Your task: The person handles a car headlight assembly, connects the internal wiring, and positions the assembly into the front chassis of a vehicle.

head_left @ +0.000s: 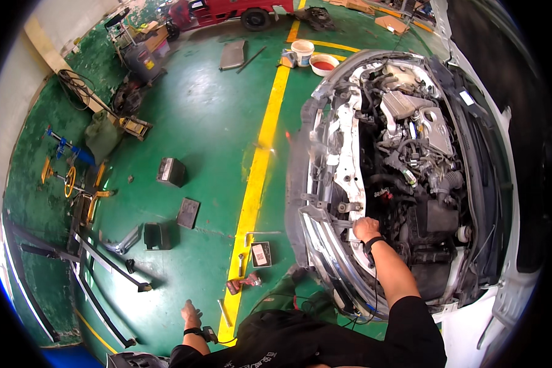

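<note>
My right hand [367,229] is closed, knuckles up, at the white front crossmember [351,147] of a car whose engine bay [411,141] is exposed. What its fingers hold, if anything, is hidden beneath the hand. A metal bracket [349,207] sits on the crossmember just beyond it. Low on the left, away from the car, my left hand [191,314] hangs over the green floor with fingers partly stretched and nothing visible in them. Between my hands lie a red cordless power tool [244,282], a ratchet wrench [241,264], a metal bar [224,311] and a small box [261,254].
The car's bumper and headlight edge [325,257] curve close before me. Left on the floor are a car battery [170,172], a flat dark cover [188,213], a black plastic box [157,235] and lift arms [110,264]. Buckets [302,53] and a red vehicle [233,12] stand farther off.
</note>
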A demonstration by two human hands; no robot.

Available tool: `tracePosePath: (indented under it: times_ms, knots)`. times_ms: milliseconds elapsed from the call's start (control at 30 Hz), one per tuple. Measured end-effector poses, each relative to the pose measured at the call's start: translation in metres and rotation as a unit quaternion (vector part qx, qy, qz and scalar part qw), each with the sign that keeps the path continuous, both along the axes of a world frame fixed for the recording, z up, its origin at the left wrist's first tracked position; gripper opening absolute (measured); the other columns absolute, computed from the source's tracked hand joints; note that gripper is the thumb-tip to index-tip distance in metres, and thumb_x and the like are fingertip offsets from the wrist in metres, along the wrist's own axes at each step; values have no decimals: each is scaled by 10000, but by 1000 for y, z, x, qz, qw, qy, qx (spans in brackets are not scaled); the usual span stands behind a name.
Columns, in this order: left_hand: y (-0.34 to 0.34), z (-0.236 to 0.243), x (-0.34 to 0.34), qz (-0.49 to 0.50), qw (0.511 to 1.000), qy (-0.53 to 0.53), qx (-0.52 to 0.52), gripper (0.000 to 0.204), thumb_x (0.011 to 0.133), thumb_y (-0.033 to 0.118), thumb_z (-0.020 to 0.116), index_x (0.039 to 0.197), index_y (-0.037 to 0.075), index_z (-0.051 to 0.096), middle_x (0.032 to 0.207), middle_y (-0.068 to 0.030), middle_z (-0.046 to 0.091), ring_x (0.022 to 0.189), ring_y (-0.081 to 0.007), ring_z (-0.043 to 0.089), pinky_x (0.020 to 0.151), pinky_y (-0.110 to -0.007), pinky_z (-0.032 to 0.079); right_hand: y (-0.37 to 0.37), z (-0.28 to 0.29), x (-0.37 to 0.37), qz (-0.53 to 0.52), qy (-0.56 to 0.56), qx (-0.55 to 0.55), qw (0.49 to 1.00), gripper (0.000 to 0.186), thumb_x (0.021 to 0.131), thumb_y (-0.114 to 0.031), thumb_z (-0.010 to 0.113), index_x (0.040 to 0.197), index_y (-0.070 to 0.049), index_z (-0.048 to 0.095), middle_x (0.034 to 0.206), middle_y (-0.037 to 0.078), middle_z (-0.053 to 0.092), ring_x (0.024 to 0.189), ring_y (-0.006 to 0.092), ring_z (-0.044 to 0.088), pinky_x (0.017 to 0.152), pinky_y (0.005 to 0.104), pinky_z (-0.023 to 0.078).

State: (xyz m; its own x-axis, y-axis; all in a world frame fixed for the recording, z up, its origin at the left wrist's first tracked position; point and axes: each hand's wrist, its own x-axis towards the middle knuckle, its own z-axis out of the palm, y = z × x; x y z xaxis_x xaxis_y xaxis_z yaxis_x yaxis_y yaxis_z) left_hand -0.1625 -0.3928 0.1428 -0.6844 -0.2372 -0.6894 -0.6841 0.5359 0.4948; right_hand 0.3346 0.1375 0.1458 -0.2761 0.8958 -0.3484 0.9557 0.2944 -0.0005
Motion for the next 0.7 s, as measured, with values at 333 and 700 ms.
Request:
tracePosePath:
  times_ms: [333,700]
  knots:
    - [15,7,0,-44,998,-14,30,634,923,424,562,1380,-7,479,1220,-162,557,1014,-355,607,845,-477,518,8,14,1,78,-25,6,997,217,844,-160,562,836,-125,776,911,137,745,867,313,720,731,446,529]
    - [2,19,-5,-58,996,-49,41,835,925,475,547,1452,-128,312,1424,-245,431,1227,-391,521,1014,-494,464,1,35,-2,9,8,-21,1000,316,947,-294,528,920,-52,730,903,172,736,881,330,721,752,446,545]
